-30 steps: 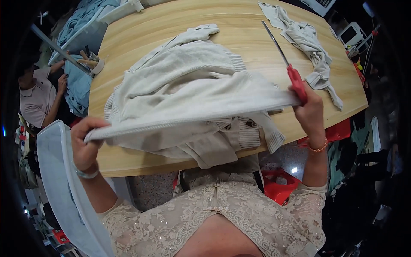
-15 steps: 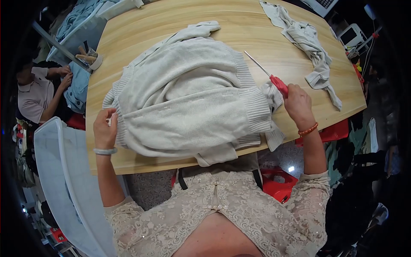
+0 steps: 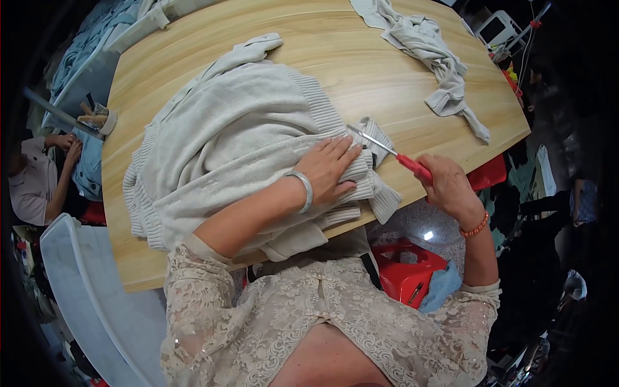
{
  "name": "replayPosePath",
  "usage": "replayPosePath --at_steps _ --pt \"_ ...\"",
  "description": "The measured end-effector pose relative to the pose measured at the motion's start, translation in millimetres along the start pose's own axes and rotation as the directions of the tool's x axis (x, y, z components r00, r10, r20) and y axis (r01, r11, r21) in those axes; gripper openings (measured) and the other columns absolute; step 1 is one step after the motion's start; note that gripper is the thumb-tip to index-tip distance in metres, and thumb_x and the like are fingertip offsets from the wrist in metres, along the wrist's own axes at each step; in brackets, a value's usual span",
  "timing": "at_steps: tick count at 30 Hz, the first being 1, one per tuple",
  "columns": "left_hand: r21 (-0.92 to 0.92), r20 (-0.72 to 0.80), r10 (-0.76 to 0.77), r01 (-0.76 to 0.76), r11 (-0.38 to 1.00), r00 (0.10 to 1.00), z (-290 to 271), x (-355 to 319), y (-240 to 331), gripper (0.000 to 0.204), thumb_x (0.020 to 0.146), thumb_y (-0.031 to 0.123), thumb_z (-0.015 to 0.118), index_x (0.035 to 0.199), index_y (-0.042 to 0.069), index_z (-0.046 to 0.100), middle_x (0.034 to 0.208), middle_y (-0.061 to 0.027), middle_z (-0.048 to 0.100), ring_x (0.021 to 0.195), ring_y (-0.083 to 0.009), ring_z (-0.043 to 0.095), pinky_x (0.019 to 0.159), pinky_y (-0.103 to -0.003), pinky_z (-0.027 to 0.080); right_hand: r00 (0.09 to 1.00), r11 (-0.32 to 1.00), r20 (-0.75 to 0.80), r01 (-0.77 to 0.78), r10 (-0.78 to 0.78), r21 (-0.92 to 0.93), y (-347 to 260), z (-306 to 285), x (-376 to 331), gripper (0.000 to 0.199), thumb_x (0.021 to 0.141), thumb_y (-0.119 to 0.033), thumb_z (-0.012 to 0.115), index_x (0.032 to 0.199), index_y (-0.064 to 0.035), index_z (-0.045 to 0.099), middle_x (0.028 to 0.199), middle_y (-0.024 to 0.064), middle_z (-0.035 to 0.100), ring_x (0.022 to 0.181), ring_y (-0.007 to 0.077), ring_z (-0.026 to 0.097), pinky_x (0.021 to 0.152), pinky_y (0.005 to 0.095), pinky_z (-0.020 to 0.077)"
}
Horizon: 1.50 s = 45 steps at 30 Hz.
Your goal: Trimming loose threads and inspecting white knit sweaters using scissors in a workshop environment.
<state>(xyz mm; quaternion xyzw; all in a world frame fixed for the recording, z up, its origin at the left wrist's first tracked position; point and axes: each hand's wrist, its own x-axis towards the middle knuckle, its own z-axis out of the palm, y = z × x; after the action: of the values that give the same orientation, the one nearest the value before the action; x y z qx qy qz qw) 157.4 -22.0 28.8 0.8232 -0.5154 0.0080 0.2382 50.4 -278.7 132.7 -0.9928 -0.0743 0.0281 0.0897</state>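
A light grey knit sweater lies bunched on the wooden table in front of me. My left hand rests flat on its ribbed band at the right end, fingers stretched out. My right hand is closed round the red handle of a tool with a long thin metal shaft; whether it is a screwdriver or slim scissors I cannot make out. The shaft points left and away from me, over a crumpled ribbed piece beside the sweater, its tip close to my left fingertips.
Another grey knit garment lies twisted along the far right of the table. A small tool cup stands at the left edge. White bins flank the table, and a person handles blue cloth at left. A red stool is below.
My left hand has moved from the sweater's left end across to its right ribbed band. My right hand has lowered the tool's shaft leftward to the sweater's edge. The whole view has shifted.
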Motion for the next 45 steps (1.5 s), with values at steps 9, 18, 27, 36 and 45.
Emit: replayPosePath --at_steps 9,18,27,36,45 --pt "0.080 0.029 0.019 -0.021 0.997 0.999 9 -6 5 0.072 0.090 0.042 0.062 0.142 -0.002 0.038 0.145 -0.0305 0.038 0.135 -0.0402 0.040 0.115 -0.045 0.029 0.962 0.999 0.270 -0.033 0.036 -0.017 -30 -22 -1 0.018 0.086 -0.021 0.066 0.093 -0.0065 0.058 0.071 0.0180 0.063 0.073 0.0392 0.064 0.068 0.0480 0.0481" --pt "0.026 0.047 -0.008 0.007 1.000 0.999 9 -6 6 0.073 0.090 0.042 0.062 0.144 -0.001 0.036 0.146 -0.0296 0.037 0.136 -0.0408 0.039 0.116 -0.044 0.028 0.943 0.995 0.317 0.096 -0.104 0.042 -56 -20 30 0.018 0.087 -0.023 0.065 0.094 -0.0073 0.059 0.073 0.0192 0.064 0.075 0.0407 0.064 0.069 0.0494 0.0484" --pt "0.035 -0.014 0.011 -0.011 0.999 1.000 13 -12 1 0.072 0.089 0.038 0.063 0.142 -0.002 0.037 0.144 -0.0313 0.039 0.134 -0.0415 0.041 0.115 -0.044 0.029 0.945 0.987 0.292 -0.119 0.145 -0.104 -34 -38 2 0.020 0.086 -0.022 0.067 0.094 -0.0055 0.060 0.073 0.0191 0.064 0.077 0.0397 0.065 0.070 0.0484 0.0490" --pt "-0.017 -0.032 0.021 -0.022 1.000 0.999 16 -13 3 0.075 0.087 0.038 0.064 0.144 -0.002 0.036 0.145 -0.0310 0.038 0.138 -0.0412 0.037 0.116 -0.046 0.028 0.921 0.975 0.325 0.186 -0.216 0.120 -103 -22 51 0.020 0.085 -0.021 0.066 0.098 -0.0073 0.059 0.070 0.0179 0.063 0.073 0.0393 0.064 0.067 0.0490 0.0483" --pt "-0.119 -0.065 0.025 -0.032 0.992 0.998 37 -10 -9 0.066 0.095 0.038 0.041 0.149 0.001 0.030 0.150 -0.0302 0.033 0.142 -0.0401 0.031 0.119 -0.046 0.020 0.790 0.834 0.280 0.543 -0.545 0.093 -185 11 88 0.020 0.084 -0.019 0.067 0.095 -0.0045 0.058 0.084 0.0205 0.064 0.080 0.0405 0.064 0.067 0.0489 0.0480"
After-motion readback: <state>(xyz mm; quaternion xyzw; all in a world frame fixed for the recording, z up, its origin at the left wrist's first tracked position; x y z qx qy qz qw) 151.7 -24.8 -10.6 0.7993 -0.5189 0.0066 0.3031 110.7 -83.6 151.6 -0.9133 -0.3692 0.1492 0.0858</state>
